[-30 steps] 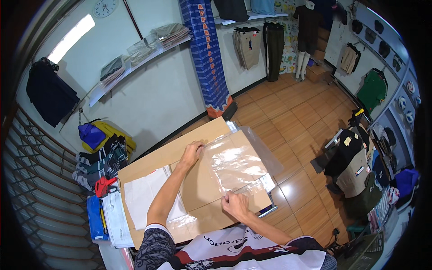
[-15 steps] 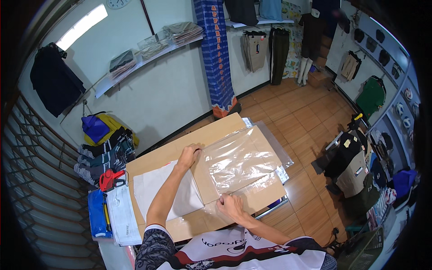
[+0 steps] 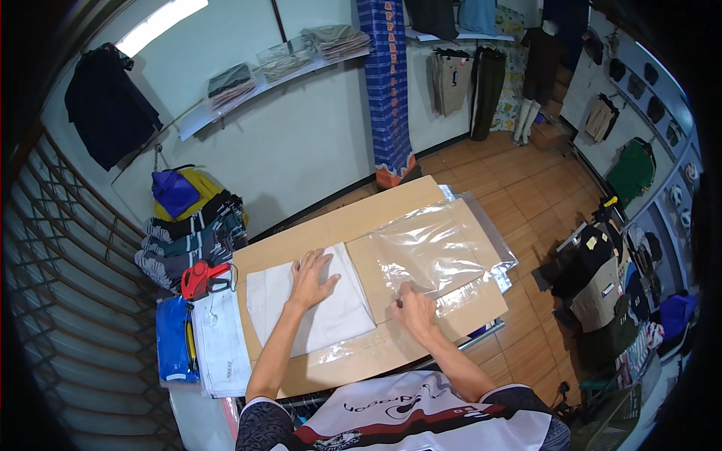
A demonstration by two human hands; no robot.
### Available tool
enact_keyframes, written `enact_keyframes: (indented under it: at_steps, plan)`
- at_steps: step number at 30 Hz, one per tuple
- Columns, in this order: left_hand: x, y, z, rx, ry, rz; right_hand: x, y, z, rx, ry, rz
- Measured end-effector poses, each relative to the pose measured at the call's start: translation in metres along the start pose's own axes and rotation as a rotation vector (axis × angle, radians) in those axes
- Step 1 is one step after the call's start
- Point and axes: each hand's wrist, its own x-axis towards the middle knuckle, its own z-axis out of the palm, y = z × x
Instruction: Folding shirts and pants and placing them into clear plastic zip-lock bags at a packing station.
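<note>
My left hand [image 3: 310, 279] lies flat, fingers spread, on a folded off-white cloth garment [image 3: 331, 329]. That garment rests on a large brown cardboard sheet [image 3: 316, 377] on the table. To its right lies a clear plastic bag [image 3: 429, 244], glossy and flat, with a brown cardboard panel [image 3: 367, 264] reaching out of it toward the garment. At the bag's near left corner my right hand [image 3: 414, 310] is closed, its fingers curled in a pinch on the plastic edge; the fingertips are partly hidden.
Left of the cardboard are a red tape dispenser [image 3: 203, 279], white plastic packs [image 3: 219, 349] and a blue pack [image 3: 174, 338]. Folded clothes [image 3: 192, 240] are piled behind them. More clear plastic [image 3: 490, 229] sticks out past the far right edge. Clothes [image 3: 594, 278] crowd a rack at right.
My left hand has left the bag's far edge and moved left onto the garment, fingers opening out. The right hand stays at the bag's near corner. The whole view has shifted slightly.
</note>
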Motion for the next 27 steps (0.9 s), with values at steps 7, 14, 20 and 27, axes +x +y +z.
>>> enact_keyframes:
  at_steps: [7, 14, 20, 27]
  plan:
    - [-0.016, -0.003, 0.030, 0.128, 0.046, 0.051, 0.012, 0.002, 0.009, -0.024, 0.064, -0.056]
    - [0.003, 0.027, 0.043, 0.045, -0.053, 0.166, 0.006, 0.006, 0.005, 0.103, 0.150, -0.087]
    - [0.033, 0.046, 0.069, 0.061, -0.002, 0.148, -0.001, 0.001, -0.003, 0.089, 0.153, -0.117]
    - [0.051, 0.056, 0.080, 0.032, 0.108, 0.102, -0.004, 0.003, -0.009, 0.102, 0.150, -0.108]
